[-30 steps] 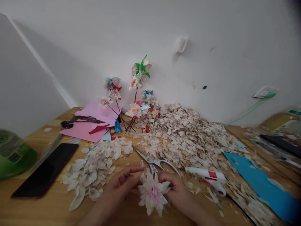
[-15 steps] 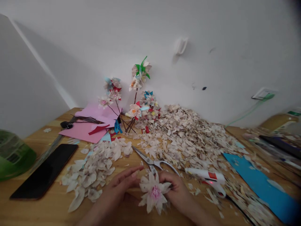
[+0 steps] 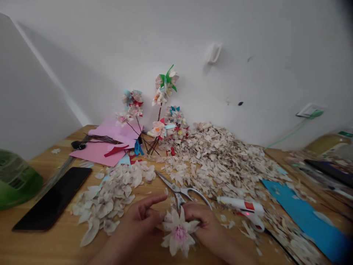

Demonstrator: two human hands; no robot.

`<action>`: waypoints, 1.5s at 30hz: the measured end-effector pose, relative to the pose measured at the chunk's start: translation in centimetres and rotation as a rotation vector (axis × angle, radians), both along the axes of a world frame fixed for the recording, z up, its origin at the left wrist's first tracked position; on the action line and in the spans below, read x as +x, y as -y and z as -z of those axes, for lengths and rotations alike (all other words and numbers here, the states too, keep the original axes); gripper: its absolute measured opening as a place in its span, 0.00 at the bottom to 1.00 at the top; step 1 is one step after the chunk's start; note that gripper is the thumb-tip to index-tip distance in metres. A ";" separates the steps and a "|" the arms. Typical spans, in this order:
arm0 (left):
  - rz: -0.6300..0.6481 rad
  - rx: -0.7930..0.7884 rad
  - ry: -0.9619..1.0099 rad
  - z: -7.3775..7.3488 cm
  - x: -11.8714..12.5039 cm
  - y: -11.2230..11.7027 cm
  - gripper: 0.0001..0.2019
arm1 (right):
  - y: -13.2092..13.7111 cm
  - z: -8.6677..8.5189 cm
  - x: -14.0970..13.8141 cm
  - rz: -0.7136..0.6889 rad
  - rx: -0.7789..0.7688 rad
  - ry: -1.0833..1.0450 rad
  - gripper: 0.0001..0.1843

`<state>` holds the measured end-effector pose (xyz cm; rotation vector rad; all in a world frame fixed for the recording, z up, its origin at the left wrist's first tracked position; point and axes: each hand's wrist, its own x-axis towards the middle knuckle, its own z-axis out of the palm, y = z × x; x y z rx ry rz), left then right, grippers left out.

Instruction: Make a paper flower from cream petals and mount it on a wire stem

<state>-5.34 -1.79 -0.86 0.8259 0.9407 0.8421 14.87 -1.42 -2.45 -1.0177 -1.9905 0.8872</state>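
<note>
From the left we have a black phone [image 3: 52,199] on the desk [image 3: 46,247], loose petals [image 3: 114,197], then our left hand [image 3: 139,221], forefinger stretched out; whether it grips anything we cannot tell. Beside it, in front of the scissors [image 3: 178,190], is the white flower [image 3: 178,234] with a pink centre, held in our right hand [image 3: 209,225], and farther right lies the glue gun [image 3: 239,205].

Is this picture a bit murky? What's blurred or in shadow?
Head view: dim, greyish light, with a soft shadow beneath the white fixture on the wall; head view: the top right corner darkens; head view: the green container and the near end of the blue sheet look smeared, while the scissors and flower read more clearly.
</note>
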 end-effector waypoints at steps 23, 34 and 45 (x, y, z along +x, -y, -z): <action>-0.021 0.034 0.016 0.8 0.3 0.2 0.30 | 0.2 0.1 0.0 0.009 0.035 0.025 0.11; -0.039 0.103 0.040 0.2 0.3 0.7 0.24 | 0.1 0.1 0.2 0.030 0.026 0.046 0.10; 0.017 0.223 0.082 -0.3 0.3 0.8 0.21 | 0.0 0.7 -0.1 0.165 -0.031 0.072 0.07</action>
